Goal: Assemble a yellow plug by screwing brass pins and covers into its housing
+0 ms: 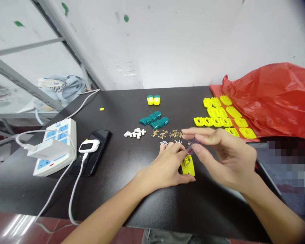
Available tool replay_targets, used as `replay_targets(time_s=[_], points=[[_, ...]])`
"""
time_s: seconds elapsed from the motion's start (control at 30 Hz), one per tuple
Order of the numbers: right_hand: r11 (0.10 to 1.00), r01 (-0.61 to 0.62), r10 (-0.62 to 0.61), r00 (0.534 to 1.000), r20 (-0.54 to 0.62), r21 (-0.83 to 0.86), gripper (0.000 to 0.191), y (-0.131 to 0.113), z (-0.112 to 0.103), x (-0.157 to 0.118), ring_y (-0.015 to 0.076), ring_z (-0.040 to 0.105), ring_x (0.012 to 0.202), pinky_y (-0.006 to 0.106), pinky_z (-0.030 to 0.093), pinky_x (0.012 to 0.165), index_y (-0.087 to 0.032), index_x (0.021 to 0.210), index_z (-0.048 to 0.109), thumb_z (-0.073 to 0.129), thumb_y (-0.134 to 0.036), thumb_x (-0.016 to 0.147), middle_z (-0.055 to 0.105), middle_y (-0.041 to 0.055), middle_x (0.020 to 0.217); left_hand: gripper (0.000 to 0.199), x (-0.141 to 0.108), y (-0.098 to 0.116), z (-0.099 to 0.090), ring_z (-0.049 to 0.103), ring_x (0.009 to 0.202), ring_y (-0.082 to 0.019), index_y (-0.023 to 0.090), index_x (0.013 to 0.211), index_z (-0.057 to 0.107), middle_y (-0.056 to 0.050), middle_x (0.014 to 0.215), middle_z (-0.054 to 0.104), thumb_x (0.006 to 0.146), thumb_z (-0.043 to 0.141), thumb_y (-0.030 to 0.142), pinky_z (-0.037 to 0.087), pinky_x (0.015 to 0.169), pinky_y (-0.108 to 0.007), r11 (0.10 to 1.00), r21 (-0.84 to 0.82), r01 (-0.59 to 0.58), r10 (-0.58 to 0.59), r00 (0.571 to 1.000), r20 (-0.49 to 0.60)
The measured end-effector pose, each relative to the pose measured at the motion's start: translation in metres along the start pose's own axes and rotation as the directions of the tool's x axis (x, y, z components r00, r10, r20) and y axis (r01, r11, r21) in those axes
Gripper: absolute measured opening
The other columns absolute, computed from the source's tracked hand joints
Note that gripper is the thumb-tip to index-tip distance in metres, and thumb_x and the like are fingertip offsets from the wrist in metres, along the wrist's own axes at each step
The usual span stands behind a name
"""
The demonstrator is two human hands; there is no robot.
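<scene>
A yellow plastic shell [189,166] with small metal parts inside lies on the dark table near its front. My left hand [169,164] holds the shell from the left, thumb at its lower edge and fingers at its upper side. Over the shell, my right hand [223,154] pinches a small purple translucent screwdriver [191,146] between thumb and fingers, tilted down into the shell. Its tip is too small to make out. Just beyond my hands lie brass-coloured screws [176,134], small metal pieces [164,142] and white parts [135,133].
Teal covers [155,118] and two yellow-green assembled pieces [153,100] stand farther back. Yellow shells [213,122] lie at the right by a red bag [277,98]. At the left are a power strip [69,135], a black phone [101,149], a white device [89,146] and cables.
</scene>
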State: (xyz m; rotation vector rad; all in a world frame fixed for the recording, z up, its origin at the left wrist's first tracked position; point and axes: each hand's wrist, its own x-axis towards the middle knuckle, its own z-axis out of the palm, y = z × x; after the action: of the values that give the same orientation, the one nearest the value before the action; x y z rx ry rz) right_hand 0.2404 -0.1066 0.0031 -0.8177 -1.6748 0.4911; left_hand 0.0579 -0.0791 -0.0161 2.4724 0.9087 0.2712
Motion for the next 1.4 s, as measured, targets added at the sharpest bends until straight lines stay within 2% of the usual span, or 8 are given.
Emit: replay_targets(time_s=[0.17, 0.4, 0.63, 0.73, 0.93, 1.13, 1.23, 1.4], points=[[1.000, -0.023, 0.023, 1.000, 0.012, -0.001, 0.027, -0.0024, -0.0001, 0.0010, 0.0188, 0.074, 0.092, 0.033, 0.062, 0.082, -0.023, 0.095, 0.065, 0.070, 0.000, 0.084, 0.075, 0.0011, 0.099, 0.068, 0.0002, -0.0005, -0.0001, 0.051, 0.114, -0.032, 0.016, 0.130, 0.060, -0.014, 0.136, 0.056, 0.077, 0.081, 0.054, 0.039, 0.094, -0.047, 1.000, -0.016, 0.000, 0.000, 1.000, 0.005], [0.999, 0.039, -0.039, 0.999, 0.002, -0.010, 0.027, -0.0034, -0.0001, 0.0064, 0.0172, 0.068, 0.079, 0.033, 0.056, 0.068, -0.022, 0.087, 0.063, 0.077, -0.001, 0.079, 0.066, 0.0001, 0.084, 0.058, 0.0000, 0.0019, 0.0003, 0.053, 0.103, -0.029, 0.015, 0.119, 0.062, -0.010, 0.114, 0.063, 0.078, 0.080, 0.052, 0.039, 0.088, -0.044, 1.000, 0.018, 0.003, -0.003, 1.000, -0.017], [1.000, 0.008, -0.008, 0.998, 0.056, -0.007, 0.027, -0.0036, 0.0002, 0.0032, 0.0209, 0.073, 0.099, 0.036, 0.061, 0.086, -0.022, 0.100, 0.064, 0.068, 0.000, 0.085, 0.074, 0.0041, 0.105, 0.059, -0.0004, -0.0008, 0.0027, 0.052, 0.110, -0.031, 0.015, 0.121, 0.062, -0.013, 0.129, 0.060, 0.079, 0.080, 0.053, 0.040, 0.091, -0.047, 1.000, 0.004, -0.010, 0.010, 1.000, -0.024], [1.000, 0.009, -0.008, 0.999, 0.046, -0.014, 0.026, -0.0025, 0.0007, 0.0042, 0.0179, 0.074, 0.091, 0.033, 0.061, 0.080, -0.023, 0.095, 0.065, 0.070, 0.000, 0.084, 0.074, 0.0010, 0.096, 0.063, -0.0004, -0.0009, 0.0022, 0.051, 0.113, -0.032, 0.016, 0.125, 0.061, -0.013, 0.136, 0.056, 0.078, 0.081, 0.052, 0.039, 0.092, -0.048, 1.000, 0.004, -0.018, 0.018, 1.000, -0.021], [0.996, 0.070, -0.071, 0.997, -0.023, -0.048, 0.028, -0.0006, 0.0011, 0.0066, 0.0152, 0.067, 0.075, 0.031, 0.056, 0.066, -0.022, 0.087, 0.063, 0.080, -0.003, 0.077, 0.067, -0.0011, 0.082, 0.061, -0.0001, 0.0011, 0.0009, 0.053, 0.104, -0.030, 0.014, 0.121, 0.062, -0.011, 0.116, 0.063, 0.077, 0.081, 0.052, 0.039, 0.088, -0.045, 1.000, 0.021, -0.013, 0.013, 1.000, -0.020], [1.000, 0.020, -0.020, 0.999, 0.036, -0.006, 0.029, -0.0010, 0.0004, 0.0019, 0.0221, 0.074, 0.099, 0.039, 0.061, 0.088, -0.021, 0.101, 0.065, 0.070, 0.001, 0.083, 0.075, 0.0054, 0.107, 0.060, -0.0005, -0.0004, 0.0021, 0.052, 0.109, -0.031, 0.014, 0.121, 0.062, -0.012, 0.130, 0.059, 0.078, 0.081, 0.052, 0.040, 0.091, -0.047, 1.000, 0.005, -0.015, 0.015, 0.999, -0.029], [0.999, 0.029, -0.029, 0.999, 0.037, -0.019, 0.027, -0.0008, 0.0006, 0.0022, 0.0187, 0.074, 0.091, 0.034, 0.062, 0.082, -0.022, 0.096, 0.065, 0.071, 0.001, 0.083, 0.075, 0.0023, 0.098, 0.061, -0.0004, -0.0001, 0.0019, 0.051, 0.112, -0.031, 0.015, 0.123, 0.061, -0.012, 0.136, 0.056, 0.077, 0.081, 0.051, 0.039, 0.092, -0.048, 1.000, 0.004, -0.016, 0.017, 0.999, -0.028], [0.995, 0.090, -0.091, 0.996, -0.010, -0.051, 0.027, -0.0022, -0.0004, 0.0056, 0.0162, 0.070, 0.077, 0.031, 0.058, 0.067, -0.021, 0.087, 0.065, 0.078, 0.000, 0.076, 0.070, 0.0011, 0.086, 0.056, 0.0002, 0.0020, 0.0003, 0.053, 0.105, -0.030, 0.014, 0.116, 0.063, -0.011, 0.116, 0.063, 0.078, 0.081, 0.052, 0.040, 0.088, -0.046, 1.000, 0.024, -0.001, 0.001, 1.000, -0.015]])
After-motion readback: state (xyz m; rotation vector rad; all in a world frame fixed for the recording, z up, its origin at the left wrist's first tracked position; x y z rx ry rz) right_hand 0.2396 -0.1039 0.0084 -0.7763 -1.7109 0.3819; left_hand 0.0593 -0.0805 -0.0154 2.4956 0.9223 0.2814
